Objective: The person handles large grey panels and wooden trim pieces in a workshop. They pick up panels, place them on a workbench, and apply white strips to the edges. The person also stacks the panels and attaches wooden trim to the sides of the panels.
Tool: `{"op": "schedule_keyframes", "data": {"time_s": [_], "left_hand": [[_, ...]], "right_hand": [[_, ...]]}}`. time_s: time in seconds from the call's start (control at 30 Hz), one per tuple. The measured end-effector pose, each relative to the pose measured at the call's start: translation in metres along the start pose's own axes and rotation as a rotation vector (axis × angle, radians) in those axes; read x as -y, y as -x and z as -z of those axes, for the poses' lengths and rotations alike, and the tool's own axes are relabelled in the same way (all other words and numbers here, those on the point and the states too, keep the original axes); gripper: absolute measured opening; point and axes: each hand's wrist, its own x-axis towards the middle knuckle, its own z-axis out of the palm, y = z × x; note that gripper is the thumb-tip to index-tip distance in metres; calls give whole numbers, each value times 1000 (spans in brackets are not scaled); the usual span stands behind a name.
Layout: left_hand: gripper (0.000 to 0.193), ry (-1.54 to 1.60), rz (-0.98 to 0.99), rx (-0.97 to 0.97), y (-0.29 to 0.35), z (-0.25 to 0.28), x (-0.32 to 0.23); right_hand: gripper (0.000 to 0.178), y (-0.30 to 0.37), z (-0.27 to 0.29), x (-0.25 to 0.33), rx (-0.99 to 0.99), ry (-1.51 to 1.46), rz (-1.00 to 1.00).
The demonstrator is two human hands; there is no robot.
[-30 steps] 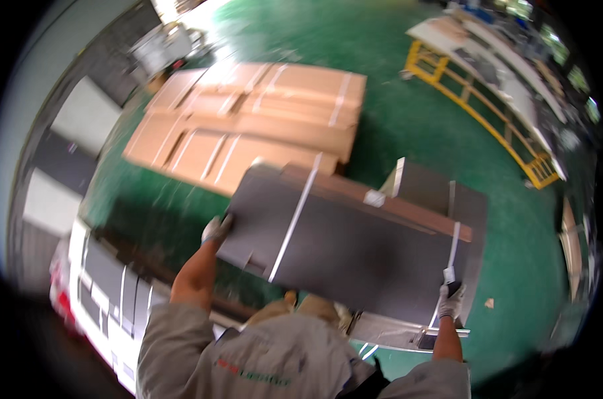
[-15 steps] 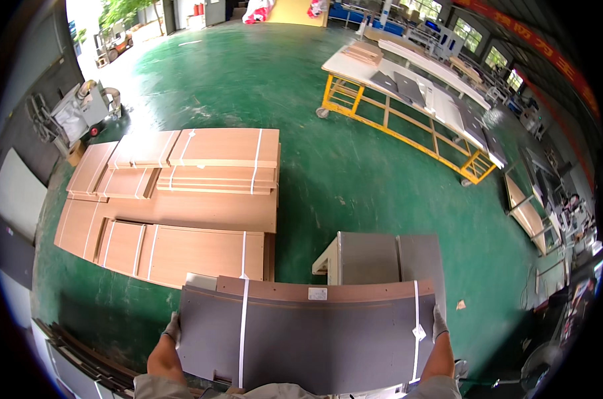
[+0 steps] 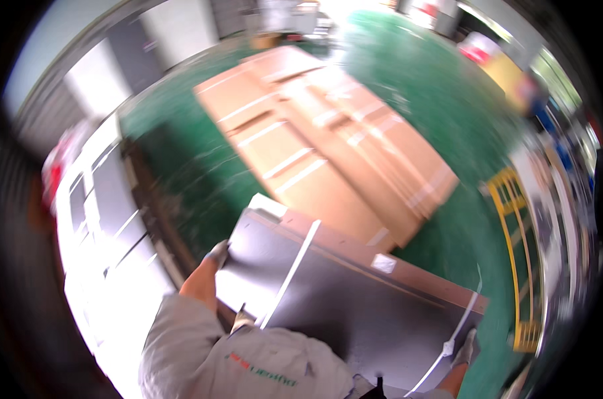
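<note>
- Dark flat panel [image 3: 354,302], bound with two white straps [image 3: 290,274], was carried low in the frame, tilted, in front of the person's chest and above the green floor [image 3: 441,100].
- White cabinets [image 3: 108,219] stood at the far left, blurred.
- Left hand [image 3: 205,276], gloved, was clamped on the panel's left edge, fingers curled over it.
- Stacked brown cardboard packs [image 3: 328,146], also strapped, lay on the floor beyond the panel.
- Right hand [image 3: 466,349] gripped the panel's lower right corner, only partly visible.
- Yellow railing [image 3: 517,266] curved along the right side.
</note>
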Motion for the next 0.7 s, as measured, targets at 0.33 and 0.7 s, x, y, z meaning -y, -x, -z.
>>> {"op": "schedule_keyframes", "data": {"time_s": [0.33,0.7], "left_hand": [[58,415,-342,-409,83,331,-43],[65,602,-172,-1056,148,514,-8]], "right_hand": [[74,38,-499,130,329,365,583],[80,24,-1110,133,1127,312,211]]}}
